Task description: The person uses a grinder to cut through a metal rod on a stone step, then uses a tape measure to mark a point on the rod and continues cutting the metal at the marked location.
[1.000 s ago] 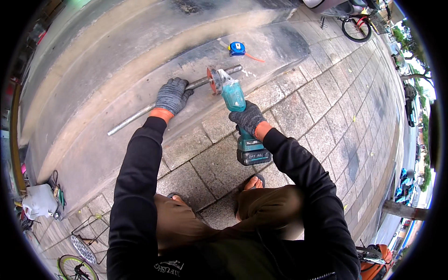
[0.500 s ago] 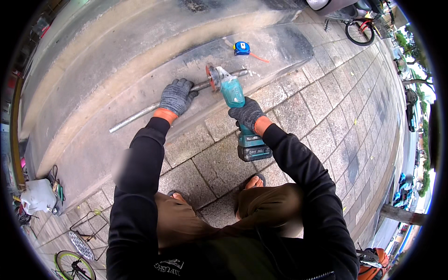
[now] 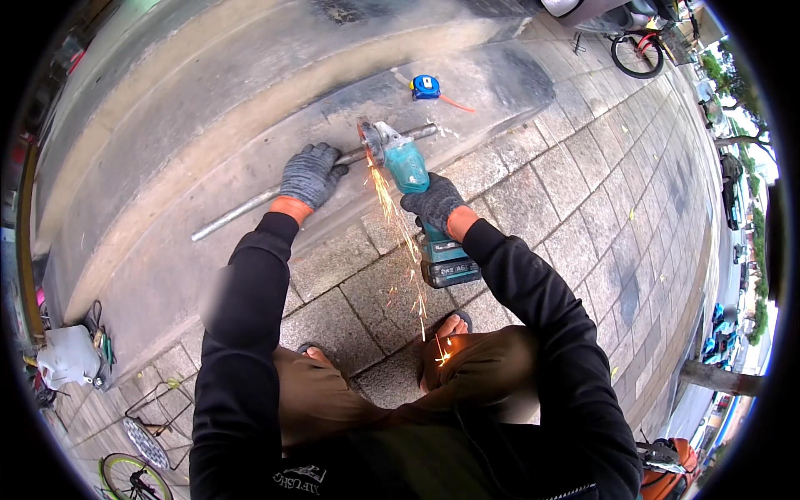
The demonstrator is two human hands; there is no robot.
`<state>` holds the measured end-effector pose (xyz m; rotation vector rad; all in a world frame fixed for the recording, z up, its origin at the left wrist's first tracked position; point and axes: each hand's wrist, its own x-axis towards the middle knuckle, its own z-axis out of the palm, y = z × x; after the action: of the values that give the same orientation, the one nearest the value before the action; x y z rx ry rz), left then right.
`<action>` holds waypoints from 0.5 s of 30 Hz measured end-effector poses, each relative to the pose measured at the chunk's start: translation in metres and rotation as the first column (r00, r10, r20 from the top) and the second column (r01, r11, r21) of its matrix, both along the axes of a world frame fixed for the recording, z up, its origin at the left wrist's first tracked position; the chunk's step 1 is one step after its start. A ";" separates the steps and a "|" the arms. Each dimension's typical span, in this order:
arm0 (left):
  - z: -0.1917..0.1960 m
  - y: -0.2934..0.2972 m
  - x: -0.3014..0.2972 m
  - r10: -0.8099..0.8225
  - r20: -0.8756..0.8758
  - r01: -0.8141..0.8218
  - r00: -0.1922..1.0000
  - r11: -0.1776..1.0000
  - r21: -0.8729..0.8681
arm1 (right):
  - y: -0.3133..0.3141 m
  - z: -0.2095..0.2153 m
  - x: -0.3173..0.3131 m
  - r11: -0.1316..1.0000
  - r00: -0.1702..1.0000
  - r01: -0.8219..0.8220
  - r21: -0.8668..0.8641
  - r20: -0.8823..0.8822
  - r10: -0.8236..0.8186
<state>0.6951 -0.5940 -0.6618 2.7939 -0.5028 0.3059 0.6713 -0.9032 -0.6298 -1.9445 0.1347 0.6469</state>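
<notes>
A long grey metal pipe [image 3: 236, 213] lies slantwise on the lowest concrete step. My left hand [image 3: 310, 176], in a grey knit glove with an orange cuff, presses down on the pipe with its fingers curled over it. My right hand [image 3: 435, 205], gloved alike, grips a teal cordless angle grinder [image 3: 406, 165] by its body, the black battery toward me. The grinder's reddish disc [image 3: 364, 143] meets the pipe just right of my left hand. Orange sparks [image 3: 387, 204] stream from there toward my right foot and trouser leg.
A blue tape measure [image 3: 426, 87] rests on the step beyond the pipe, an orange strip beside it. Curved concrete steps [image 3: 250, 75] rise ahead. Stone paving [image 3: 533, 200] spreads to the right. A whitish container [image 3: 68, 357] and a folding stool [image 3: 147, 440] stand at lower left.
The grinder has shifted slightly left, and its disc now touches the pipe. Sparks fly where none showed before. My left hand stays on the pipe.
</notes>
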 end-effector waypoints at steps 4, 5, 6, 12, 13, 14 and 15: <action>-0.002 0.009 0.003 0.002 0.007 -0.002 1.000 1.000 0.003 | 0.009 0.004 0.002 1.000 0.999 0.001 -0.015 -0.045 -0.002; -0.004 0.009 0.004 -0.003 0.045 0.004 0.999 1.000 -0.014 | 0.007 -0.003 0.005 1.000 1.000 -0.005 -0.015 -0.020 0.005; -0.006 0.008 0.005 0.037 -0.029 -0.037 0.999 0.999 -0.016 | 0.006 -0.007 0.008 1.000 1.000 -0.012 -0.015 0.005 0.012; 0.005 0.008 -0.001 0.028 -0.130 -0.033 0.991 0.999 -0.036 | 0.003 -0.009 0.004 0.992 0.998 -0.055 -0.112 0.034 0.059; 0.008 0.004 -0.001 0.048 -0.121 -0.048 0.992 0.999 0.001 | 0.001 -0.007 0.003 0.988 0.996 -0.066 -0.139 0.054 0.074; 0.005 0.004 0.000 0.034 -0.121 -0.035 0.992 0.999 -0.007 | -0.001 -0.006 0.001 0.983 0.993 -0.077 -0.167 0.074 0.091; 0.003 0.005 0.001 0.021 -0.122 -0.023 0.992 1.000 -0.016 | -0.003 -0.010 0.001 0.983 0.992 -0.069 -0.170 0.093 0.086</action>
<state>0.6964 -0.5887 -0.6584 2.7817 -0.4389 0.1425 0.6722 -0.9065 -0.6396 -2.1482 0.0518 0.6041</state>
